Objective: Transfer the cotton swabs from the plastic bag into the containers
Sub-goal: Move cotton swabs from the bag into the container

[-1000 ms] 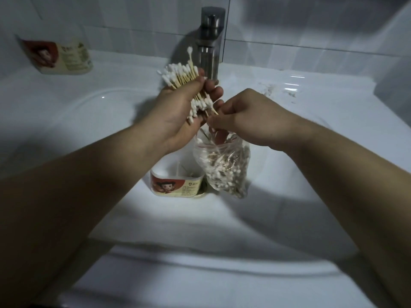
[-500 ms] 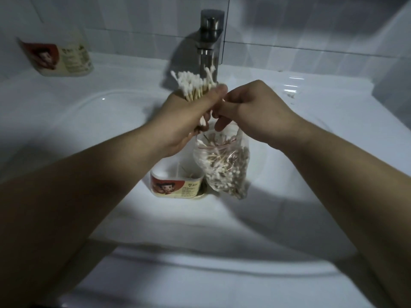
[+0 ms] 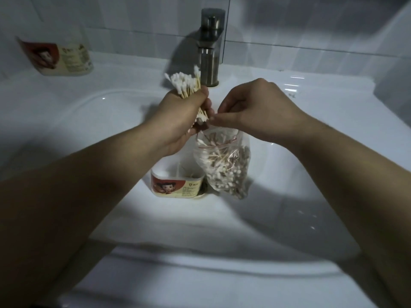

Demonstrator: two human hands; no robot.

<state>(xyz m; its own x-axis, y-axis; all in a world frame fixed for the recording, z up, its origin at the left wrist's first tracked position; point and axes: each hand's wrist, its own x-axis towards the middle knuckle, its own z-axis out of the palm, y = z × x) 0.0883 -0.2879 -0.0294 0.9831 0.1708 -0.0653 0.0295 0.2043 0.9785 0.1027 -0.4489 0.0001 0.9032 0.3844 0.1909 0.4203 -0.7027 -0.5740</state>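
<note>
Evidently early days: the container [image 3: 175,184] in the sink [image 3: 111,121] looks nearly empty, and the plastic bag [image 3: 231,156] just beside it is mostly full of cotton swabs [image 3: 224,174]. The left hand [image 3: 182,116] is clamped round a bundle [image 3: 184,82] of them, while the right hand [image 3: 255,112] pinches the bag's mouth.

A bundle of white-tipped wooden cotton swabs [image 3: 184,85] stands upright, gripped in the left hand [image 3: 182,116]. Just below hangs a clear plastic bag [image 3: 222,167], open-topped and partly full of swabs. Beside it stands an open white plastic container with a red label [image 3: 175,185]; a second labelled container [image 3: 66,58] lies well behind.
</note>
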